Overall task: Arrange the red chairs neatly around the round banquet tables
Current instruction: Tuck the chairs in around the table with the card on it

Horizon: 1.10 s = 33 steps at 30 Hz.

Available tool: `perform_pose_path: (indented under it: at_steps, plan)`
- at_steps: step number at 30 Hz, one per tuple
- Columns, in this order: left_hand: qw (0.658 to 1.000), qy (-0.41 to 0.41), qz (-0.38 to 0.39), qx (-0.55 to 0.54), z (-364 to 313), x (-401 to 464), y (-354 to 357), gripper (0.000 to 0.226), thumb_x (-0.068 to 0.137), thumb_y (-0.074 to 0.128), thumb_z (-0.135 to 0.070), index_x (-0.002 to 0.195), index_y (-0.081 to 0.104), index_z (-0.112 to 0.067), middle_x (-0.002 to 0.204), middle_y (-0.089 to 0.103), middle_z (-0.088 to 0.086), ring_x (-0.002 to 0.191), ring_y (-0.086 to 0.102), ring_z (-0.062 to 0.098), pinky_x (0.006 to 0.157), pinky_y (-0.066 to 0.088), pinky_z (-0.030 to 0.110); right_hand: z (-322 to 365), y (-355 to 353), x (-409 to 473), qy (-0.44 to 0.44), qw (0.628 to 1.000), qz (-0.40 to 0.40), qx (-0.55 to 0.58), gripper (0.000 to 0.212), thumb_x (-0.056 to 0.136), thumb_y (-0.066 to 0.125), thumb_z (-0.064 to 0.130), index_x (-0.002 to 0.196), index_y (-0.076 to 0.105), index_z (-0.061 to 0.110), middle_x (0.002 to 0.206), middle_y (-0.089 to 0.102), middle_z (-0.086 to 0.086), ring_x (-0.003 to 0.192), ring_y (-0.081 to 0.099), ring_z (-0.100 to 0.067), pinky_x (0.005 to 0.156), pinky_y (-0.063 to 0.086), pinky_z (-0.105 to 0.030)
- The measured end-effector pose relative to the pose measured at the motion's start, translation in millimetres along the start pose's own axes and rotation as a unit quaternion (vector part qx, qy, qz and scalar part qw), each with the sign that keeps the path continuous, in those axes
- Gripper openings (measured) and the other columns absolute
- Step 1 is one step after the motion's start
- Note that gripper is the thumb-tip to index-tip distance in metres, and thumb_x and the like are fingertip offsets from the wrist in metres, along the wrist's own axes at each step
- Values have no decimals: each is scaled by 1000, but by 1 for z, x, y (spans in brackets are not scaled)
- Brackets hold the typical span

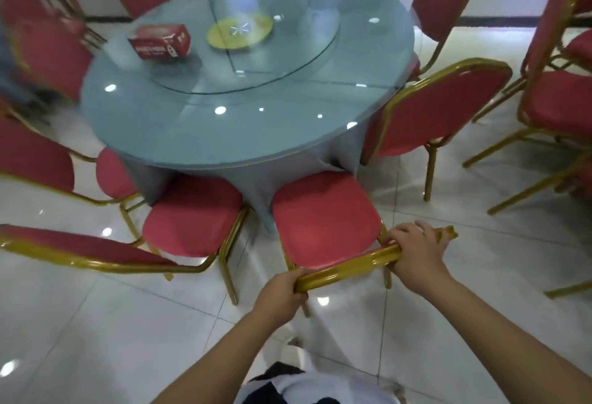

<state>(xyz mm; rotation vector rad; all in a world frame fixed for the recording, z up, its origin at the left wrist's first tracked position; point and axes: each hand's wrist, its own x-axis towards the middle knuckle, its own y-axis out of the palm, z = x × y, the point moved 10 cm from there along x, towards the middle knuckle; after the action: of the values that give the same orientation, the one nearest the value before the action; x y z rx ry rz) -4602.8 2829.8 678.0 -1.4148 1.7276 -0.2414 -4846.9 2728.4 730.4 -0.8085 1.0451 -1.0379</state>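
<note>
From the head camera, looking down, both hands hold the gold top rail of one red chair [323, 221] low in the middle of the frame. The left hand [282, 296] has its fingers curled round the left end of the rail, thumb side up. The right hand [416, 256] grips the right end, fingers wrapped over the bar; the rail's corner pokes out past the knuckles. The chair's seat points toward the round table [198, 134], and its front edge touches the hanging grey cloth below the tabletop.

Just left of it stands a second chair [192, 214], seat also tucked against the cloth, its back rail running along the lower left of the frame. A third seat [112, 173] shows farther left, partly under the table edge. At the right of the table another chair [442, 105] stands with its back toward the camera, close beside the table's rim. More red chairs ring the far side at the top of the frame, blurred, and others crowd the left edge. A separate group of chairs [557, 102] fills the right edge, well apart from the table.

On the table lies a glass turntable [288, 61] with a yellow disc [240, 32] under its centre. A red box [160, 41] sits on the turntable's left part. The floor [96, 323] is glossy white tile reflecting ceiling lights. A white and dark shirt shows at the bottom edge.
</note>
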Motion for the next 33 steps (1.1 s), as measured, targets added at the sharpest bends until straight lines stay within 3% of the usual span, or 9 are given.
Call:
perform_pose_path:
  at_steps: [6, 9, 13, 15, 21, 33]
  plan:
    - [999, -19, -18, 25, 24, 21, -35, 40, 84, 60, -11, 118, 66, -33, 86, 62, -9, 88, 63, 18, 65, 44, 24, 42, 5, 26, -22, 1000, 1, -14, 21, 81, 72, 45, 100, 64, 43, 123, 54, 14, 131, 30, -24, 113, 12, -59]
    - [999, 1, -24, 27, 18, 35, -44, 39, 86, 63, -17, 119, 64, -37, 96, 68, -6, 88, 63, 15, 73, 51, 30, 46, -5, 44, -19, 999, 16, -21, 23, 81, 73, 46, 101, 63, 44, 120, 53, 13, 130, 32, -24, 113, 13, -58]
    - [997, 30, -11, 71, 4, 49, -45, 19, 83, 60, -19, 90, 57, -37, 84, 63, -4, 83, 62, 21, 62, 39, 30, 43, -18, 63, -10, 998, 14, -61, 21, 82, 74, 42, 97, 59, 44, 112, 53, 12, 126, 39, -21, 110, 23, -56]
    - [996, 37, -8, 87, -1, 58, -52, 18, 82, 60, -16, 84, 56, -33, 83, 64, -2, 85, 63, 25, 62, 37, 30, 45, -22, 69, 0, 998, -4, -63, 23, 81, 75, 37, 91, 56, 44, 109, 53, 12, 124, 41, -20, 107, 27, -54]
    - [989, 65, 14, 134, 0, 79, -70, 28, 82, 63, -18, 107, 66, -28, 105, 70, 4, 100, 64, 29, 81, 52, 37, 61, -22, 82, 18, 997, -22, -74, 27, 84, 72, 25, 94, 53, 42, 115, 58, 10, 122, 43, -20, 103, 34, -51]
    - [988, 81, -5, 130, 8, 85, -61, 27, 89, 54, -23, 115, 59, -29, 109, 68, 7, 103, 62, 34, 80, 47, 37, 59, -23, 80, 25, 995, -55, -76, 22, 85, 71, 23, 93, 56, 36, 98, 49, 11, 112, 50, -19, 99, 42, -45]
